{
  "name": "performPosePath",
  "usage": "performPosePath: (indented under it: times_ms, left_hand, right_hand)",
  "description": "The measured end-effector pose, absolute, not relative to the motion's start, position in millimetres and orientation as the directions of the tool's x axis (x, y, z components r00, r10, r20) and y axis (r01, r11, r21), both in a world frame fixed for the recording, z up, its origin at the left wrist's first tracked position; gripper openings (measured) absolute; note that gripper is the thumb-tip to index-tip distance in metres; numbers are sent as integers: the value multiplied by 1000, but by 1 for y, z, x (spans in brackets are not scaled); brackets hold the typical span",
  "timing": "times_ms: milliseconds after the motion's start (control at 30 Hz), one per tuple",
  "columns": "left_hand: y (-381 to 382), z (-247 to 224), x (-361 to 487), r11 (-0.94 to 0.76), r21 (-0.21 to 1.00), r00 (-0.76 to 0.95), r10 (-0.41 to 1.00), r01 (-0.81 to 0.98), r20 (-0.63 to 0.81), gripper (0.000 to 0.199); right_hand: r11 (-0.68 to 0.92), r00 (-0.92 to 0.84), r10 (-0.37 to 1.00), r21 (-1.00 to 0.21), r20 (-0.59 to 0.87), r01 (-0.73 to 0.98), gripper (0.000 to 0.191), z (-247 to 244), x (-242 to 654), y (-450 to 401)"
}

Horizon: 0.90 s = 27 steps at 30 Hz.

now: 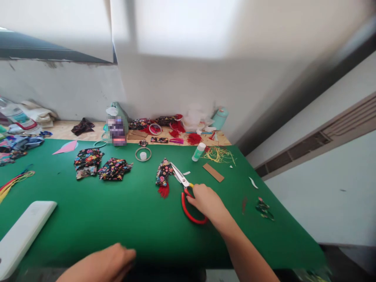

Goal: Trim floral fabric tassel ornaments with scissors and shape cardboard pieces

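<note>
My right hand (205,201) is closed around the red and yellow handles of a pair of scissors (185,181). The blades are close together and point up and left. Their tip touches or overlaps a small black floral cloth piece (164,172) with a red thread tassel (163,190) at its lower end. Near the front edge of the table is my left hand (113,259), slightly blurred, its fingers curled together. Whatever those fingers hold, if anything, is hidden. Beyond the scissors stands a glue stick (199,152), and a brown card strip (213,172) lies to its right.
Folded floral cloths (115,169) lie left of centre on the green table mat (117,211). A grey ring (143,154) encircles a white cap. Yellow cords (219,154) lie at the back right, a white power-bank-like device (26,235) at the front left. The wall borders the back.
</note>
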<state>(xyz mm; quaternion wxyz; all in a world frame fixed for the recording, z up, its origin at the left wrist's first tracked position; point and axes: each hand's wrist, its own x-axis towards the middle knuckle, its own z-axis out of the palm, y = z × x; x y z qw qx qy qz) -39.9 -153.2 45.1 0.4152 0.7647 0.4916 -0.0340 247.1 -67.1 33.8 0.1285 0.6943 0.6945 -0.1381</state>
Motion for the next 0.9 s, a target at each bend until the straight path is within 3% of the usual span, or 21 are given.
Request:
performPosePath:
  times_ms: [100,200,367,567,900]
  left_hand:
    - [-101,55,-13,-234,642,540,773,730,-333,24]
    - [-45,45,18,-216,682,409,903,699,-133,23]
    - [-2,1,52,-99,517,157,985,850,-70,42]
    - [-10,-13,67,-151,455,156,987,878,27,67]
    - [1,-29,60,-217,601,148,976,769,162,32]
  right_hand:
    - [-19,9,932,-23,-362,1000,22,35,247,-62]
    - [-57,47,943,-21,-329,998,26,30,246,-59]
    - [-150,128,964,-77,-235,986,33,16,244,-55]
    - [-180,141,968,-189,-206,965,28,9,245,-54]
    - [-234,179,969,-410,-168,881,26,13,252,-52]
